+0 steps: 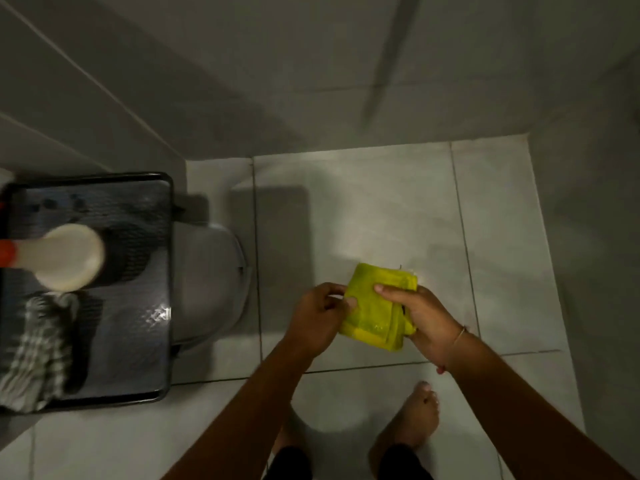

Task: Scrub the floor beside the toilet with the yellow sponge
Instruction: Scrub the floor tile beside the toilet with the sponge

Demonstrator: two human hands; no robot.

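I hold the yellow sponge (375, 308), a folded yellow-green pad, in front of me above the floor tiles. My left hand (320, 318) pinches its left edge with thumb and fingers. My right hand (420, 322) grips its right side, fingers across the top. The grey toilet (207, 282) stands to the left, its base on the light tiled floor (363, 220). The sponge is in the air, well above the floor beside the toilet.
A dark tray (138, 323) lies on the toilet at left, carrying a white bottle (65, 258) with a red cap and a checked cloth (38, 348). Grey tiled walls (311, 71) close the corner behind. My bare right foot (415, 414) stands on the tiles below.
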